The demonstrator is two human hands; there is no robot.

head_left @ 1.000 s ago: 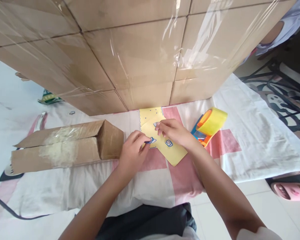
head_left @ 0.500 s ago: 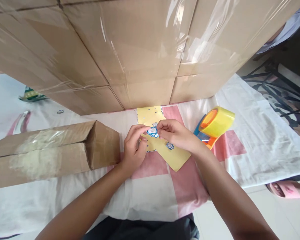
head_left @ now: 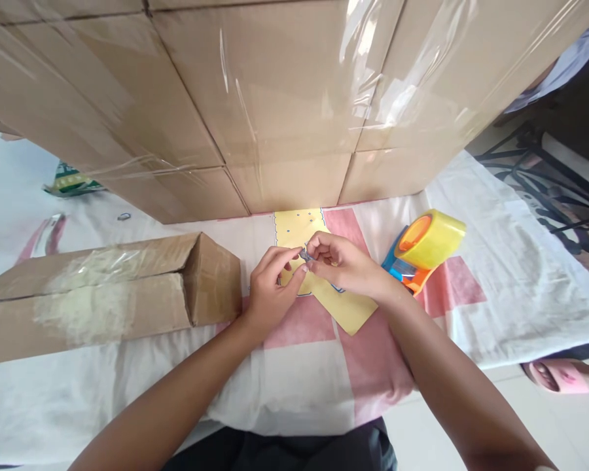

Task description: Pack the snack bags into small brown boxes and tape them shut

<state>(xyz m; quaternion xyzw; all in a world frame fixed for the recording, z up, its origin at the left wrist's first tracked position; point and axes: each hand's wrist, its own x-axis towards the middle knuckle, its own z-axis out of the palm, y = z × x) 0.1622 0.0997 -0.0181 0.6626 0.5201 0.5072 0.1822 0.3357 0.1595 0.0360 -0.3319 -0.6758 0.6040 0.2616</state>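
A small paper cutout (head_left: 305,256) is pinched between both hands; its greyish side shows now. My left hand (head_left: 271,284) closes thumb and index finger on its left edge. From the other side, my right hand (head_left: 346,261) grips it with bent fingers. Beneath them lies a yellow paper strip (head_left: 294,221) with a blue scalloped border and small blue marks. A plain yellow piece of paper (head_left: 352,315) angles out toward me under my right wrist. The other blue-outlined cutouts on the paper are mostly hidden by my hands.
Large taped cardboard boxes (head_left: 285,85) wall off the back. At the left lies a long carton (head_left: 112,281). An orange and blue tape dispenser with a yellow roll (head_left: 436,239) stands at right. A green packet (head_left: 73,180) and a small cutout (head_left: 124,216) are at far left.
The cutout has turned from its blue-outlined face to its greyish side. My left thumb has come up to it, and the hands are closer together. The view has shifted slightly.
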